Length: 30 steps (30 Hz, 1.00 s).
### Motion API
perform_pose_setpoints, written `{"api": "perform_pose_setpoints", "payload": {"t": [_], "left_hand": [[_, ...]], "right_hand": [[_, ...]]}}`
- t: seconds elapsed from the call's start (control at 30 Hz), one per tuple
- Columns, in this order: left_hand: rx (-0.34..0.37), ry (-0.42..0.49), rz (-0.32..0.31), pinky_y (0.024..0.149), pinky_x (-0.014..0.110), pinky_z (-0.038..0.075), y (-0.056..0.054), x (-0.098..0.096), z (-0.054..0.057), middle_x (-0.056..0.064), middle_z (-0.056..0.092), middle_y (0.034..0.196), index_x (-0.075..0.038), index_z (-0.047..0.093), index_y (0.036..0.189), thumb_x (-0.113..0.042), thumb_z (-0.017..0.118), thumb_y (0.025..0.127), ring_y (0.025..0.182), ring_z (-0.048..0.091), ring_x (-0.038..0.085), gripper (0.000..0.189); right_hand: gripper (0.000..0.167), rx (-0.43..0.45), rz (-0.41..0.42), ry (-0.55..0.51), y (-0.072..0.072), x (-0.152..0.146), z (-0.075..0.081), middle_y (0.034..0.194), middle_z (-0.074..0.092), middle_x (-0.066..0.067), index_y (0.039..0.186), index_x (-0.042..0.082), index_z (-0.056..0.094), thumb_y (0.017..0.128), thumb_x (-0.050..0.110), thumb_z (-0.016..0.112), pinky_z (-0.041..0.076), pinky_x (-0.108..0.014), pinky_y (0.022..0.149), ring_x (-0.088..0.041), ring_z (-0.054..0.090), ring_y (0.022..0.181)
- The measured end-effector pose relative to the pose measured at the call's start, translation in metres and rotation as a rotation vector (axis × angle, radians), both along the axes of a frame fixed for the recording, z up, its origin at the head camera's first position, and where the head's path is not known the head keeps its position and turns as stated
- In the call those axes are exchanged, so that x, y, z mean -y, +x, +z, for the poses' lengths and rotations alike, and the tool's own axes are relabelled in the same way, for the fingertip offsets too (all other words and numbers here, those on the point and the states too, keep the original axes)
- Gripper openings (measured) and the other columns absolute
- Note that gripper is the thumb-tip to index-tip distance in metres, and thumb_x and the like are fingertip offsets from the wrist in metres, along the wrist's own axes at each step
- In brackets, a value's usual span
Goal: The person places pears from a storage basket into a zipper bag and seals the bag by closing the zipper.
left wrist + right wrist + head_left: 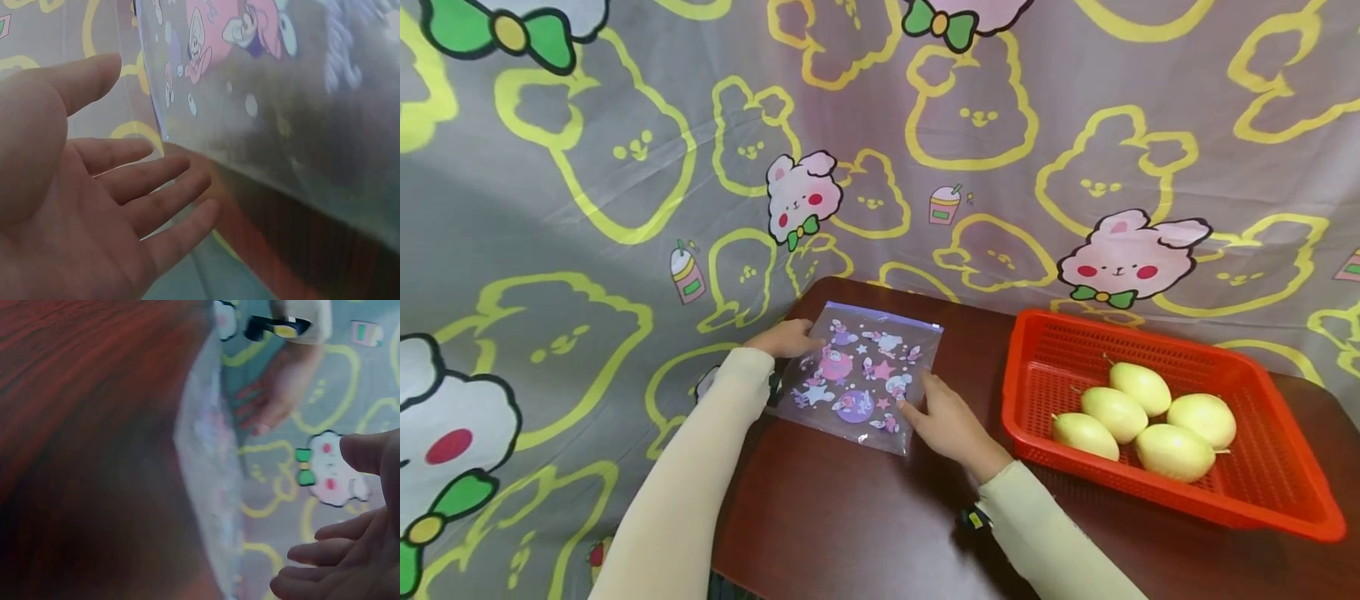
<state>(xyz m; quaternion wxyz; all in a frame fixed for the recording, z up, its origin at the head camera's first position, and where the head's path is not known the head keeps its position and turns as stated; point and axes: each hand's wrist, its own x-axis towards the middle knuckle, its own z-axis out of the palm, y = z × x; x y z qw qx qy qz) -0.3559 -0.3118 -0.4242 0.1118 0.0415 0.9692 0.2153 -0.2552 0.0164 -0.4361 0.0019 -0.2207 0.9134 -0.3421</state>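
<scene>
A clear zip bag (867, 375) printed with pink and purple cartoon figures lies on the dark wooden table, its purple slider strip (880, 315) along the far edge. My left hand (784, 337) is at the bag's left side; in the left wrist view that hand (125, 187) has its fingers extended and apart, with the bag (250, 106) beyond the fingertips. On the opposite side, my right hand (951, 421) reaches to the bag's right edge. Its fingers (331, 550) look straight and loosely spread in the right wrist view, nothing between them.
A red plastic basket (1022, 392) stands on the right of the table (820, 508), holding several pale yellow, pear-like fruits (1138, 390) with stems. Behind and to the left hangs a grey cloth (880, 108) with yellow outlines and rabbit faces, close to the table's edges.
</scene>
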Motion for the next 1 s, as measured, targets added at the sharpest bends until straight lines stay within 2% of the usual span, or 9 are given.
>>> {"api": "perform_pose_setpoints", "payload": {"t": [0.17, 0.27, 0.4, 0.6, 0.7, 0.77, 0.87, 0.93, 1.0], "left_hand": [[0.016, 0.06, 0.037, 0.102, 0.055, 0.036, -0.007, -0.007, -0.002, 0.021, 0.048, 0.14, 0.001, 0.033, 0.148, -0.039, 0.054, 0.099, 0.126, 0.046, 0.038, 0.067], [0.018, 0.088, 0.033, 0.103, 0.055, 0.035, -0.011, -0.009, -0.005, 0.02, 0.047, 0.142, -0.002, 0.032, 0.149, -0.037, 0.054, 0.099, 0.127, 0.045, 0.038, 0.066], [0.026, 0.088, 0.053, 0.105, 0.055, 0.033, -0.015, -0.008, -0.01, 0.022, 0.041, 0.146, 0.0, 0.027, 0.151, -0.036, 0.056, 0.099, 0.131, 0.041, 0.04, 0.07], [0.013, 0.087, 0.147, 0.1, 0.054, 0.04, -0.02, -0.006, -0.018, 0.024, 0.049, 0.137, 0.005, 0.035, 0.144, -0.038, 0.056, 0.097, 0.121, 0.05, 0.038, 0.068], [-0.012, 0.116, 0.155, 0.1, 0.053, 0.04, -0.023, -0.006, -0.021, 0.024, 0.05, 0.134, 0.007, 0.037, 0.142, -0.037, 0.056, 0.096, 0.119, 0.051, 0.038, 0.067], [-0.027, 0.145, 0.174, 0.101, 0.053, 0.039, -0.024, -0.005, -0.023, 0.024, 0.049, 0.134, 0.007, 0.036, 0.142, -0.037, 0.057, 0.096, 0.12, 0.049, 0.039, 0.067], [-0.037, 0.214, 0.219, 0.103, 0.054, 0.036, -0.027, -0.002, -0.026, 0.025, 0.047, 0.137, 0.007, 0.034, 0.144, -0.036, 0.059, 0.095, 0.124, 0.046, 0.04, 0.07], [-0.04, 0.265, 0.25, 0.104, 0.054, 0.035, -0.028, -0.001, -0.027, 0.025, 0.044, 0.14, 0.007, 0.031, 0.145, -0.035, 0.06, 0.094, 0.127, 0.044, 0.04, 0.072], [-0.051, 0.314, 0.268, 0.105, 0.053, 0.034, -0.029, -0.001, -0.029, 0.026, 0.043, 0.141, 0.008, 0.031, 0.145, -0.031, 0.06, 0.094, 0.128, 0.042, 0.04, 0.071]], "right_hand": [[0.071, 0.04, 0.021, -0.031, -0.016, 0.017, -0.018, 0.139, 0.048, -0.023, 0.145, -0.003, 0.037, 0.092, 0.035, 0.066, 0.033, -0.05, 0.107, -0.038, 0.043, 0.129], [0.077, 0.075, 0.01, -0.04, -0.023, 0.021, -0.025, 0.146, 0.041, -0.023, 0.148, -0.005, 0.03, 0.092, 0.034, 0.066, 0.024, -0.051, 0.111, -0.043, 0.03, 0.137], [0.073, 0.105, -0.024, -0.028, -0.032, 0.024, -0.032, 0.145, 0.041, -0.025, 0.145, -0.006, 0.035, 0.092, 0.034, 0.065, 0.021, -0.052, 0.112, -0.047, 0.026, 0.138], [0.075, 0.151, -0.092, 0.009, -0.04, 0.026, -0.034, 0.148, 0.032, -0.032, 0.144, -0.01, 0.034, 0.092, 0.036, 0.063, 0.012, -0.053, 0.114, -0.049, 0.016, 0.14], [0.076, 0.173, -0.11, 0.002, -0.042, 0.027, -0.035, 0.149, 0.033, -0.029, 0.146, -0.009, 0.031, 0.093, 0.037, 0.062, 0.012, -0.054, 0.114, -0.049, 0.015, 0.14], [0.076, 0.178, -0.118, -0.035, -0.043, 0.027, -0.035, 0.148, 0.037, -0.026, 0.146, -0.007, 0.031, 0.093, 0.036, 0.063, 0.013, -0.055, 0.113, -0.048, 0.017, 0.14], [0.073, 0.183, -0.144, -0.132, -0.045, 0.027, -0.039, 0.145, 0.041, -0.025, 0.147, -0.004, 0.033, 0.092, 0.032, 0.066, 0.021, -0.054, 0.111, -0.045, 0.028, 0.138], [0.071, 0.199, -0.175, -0.252, -0.047, 0.026, -0.042, 0.144, 0.042, -0.024, 0.146, -0.002, 0.034, 0.091, 0.027, 0.068, 0.027, -0.053, 0.109, -0.041, 0.034, 0.135], [0.071, 0.247, -0.185, -0.423, -0.048, 0.024, -0.044, 0.144, 0.041, -0.026, 0.147, -0.002, 0.03, 0.091, 0.019, 0.068, 0.033, -0.052, 0.106, -0.04, 0.042, 0.13]]}}
